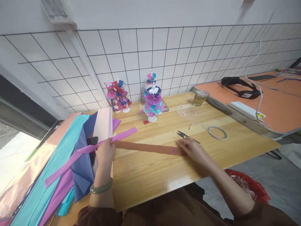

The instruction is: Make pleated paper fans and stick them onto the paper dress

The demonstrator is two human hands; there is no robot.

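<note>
A long brown crepe-paper strip (143, 147) stretches across the table between my hands. My left hand (105, 153) is closed at its left end, where a purple crepe-paper strip (78, 153) also passes by the fingers. At the other end, the bent fingers of my right hand (191, 150) are closed on the brown strip. A small purple piece (174, 151) lies on the strip just left of these fingers. Black thread snips (182, 134) lie right behind my right hand. The fingertips of both hands are partly hidden.
Sheets of coloured crepe paper (54, 150) and a dark phone (94, 141) lie at left. Dress forms in paper dresses (152, 103) stand near the wall. Toward the right are a tape roll (218, 132), a clear dish (188, 112), a glass jar (201, 98) and a black headset (242, 89).
</note>
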